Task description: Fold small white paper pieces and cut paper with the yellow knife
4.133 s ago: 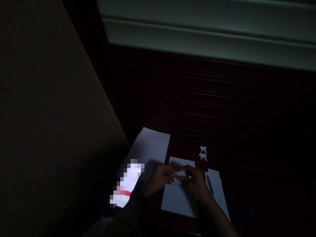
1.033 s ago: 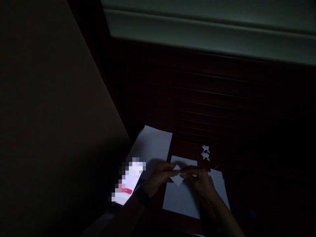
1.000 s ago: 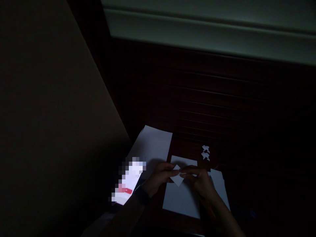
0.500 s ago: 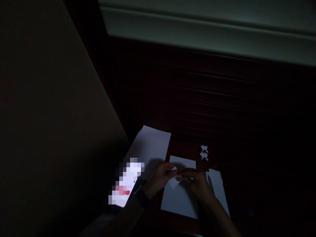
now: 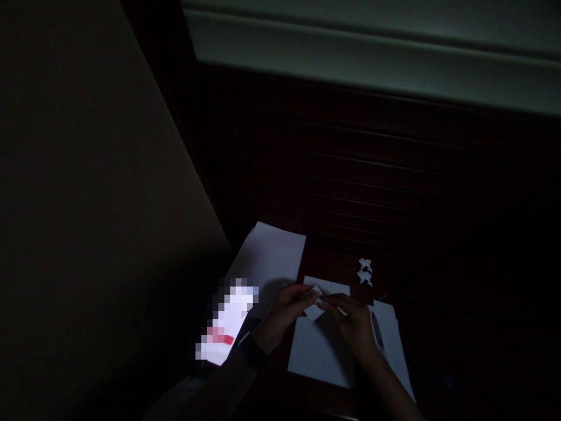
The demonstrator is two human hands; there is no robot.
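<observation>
My left hand (image 5: 287,307) is curled nearly closed at the left edge of the middle sheet (image 5: 319,356), its thumb and fingers pinching a small folded paper (image 5: 313,313). My right hand (image 5: 353,324) is over that sheet's right side, thumb and forefinger drawn almost together on the folded paper's right part, so I have hold of it from 2 sides. The folded paper lies between my hands, over the far half of the middle sheet, with a corner angled toward me — whether it touches the sheet below, I can't tell. A dark wristband (image 5: 253,351) circles my left wrist, left of the middle sheet. Beyond the sheet's far left corner lies a larger pale sheet (image 5: 280,245), and well to its left glows a lit screen (image 5: 232,318), partly blocked out by coarse squares, with a red patch near its lower end. Past the middle sheet's far right corner, 2 little folded shapes (image 5: 365,272) sit close together on the dark table (image 5: 328,263). Just right of the middle sheet, beside my right wrist, are more white papers (image 5: 398,351) with a pen (image 5: 377,331) lying on them.
</observation>
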